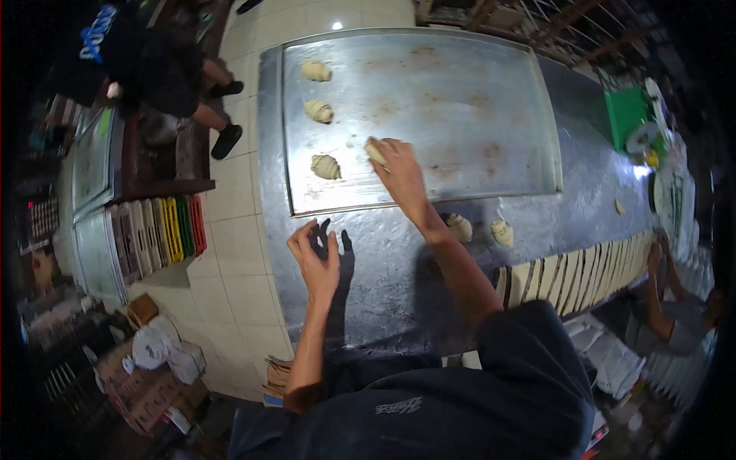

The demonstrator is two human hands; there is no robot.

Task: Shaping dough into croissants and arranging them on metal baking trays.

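My right hand reaches over the left part of a large metal baking tray, its fingers closed around a rolled piece of dough. To the left of that hand, three rolled dough pieces stand in a column on the tray: a far one, a middle one and a near one. My left hand hovers by the tray's near left corner, fingers apart and bent, holding nothing. Below the tray, two more dough rolls lie on the metal table beside my right forearm.
A row of flat dough strips lines the table's near right edge. Another person's hands are at its far end. A small dough scrap and a green scale lie to the right. Someone stands at left near stacked crates.
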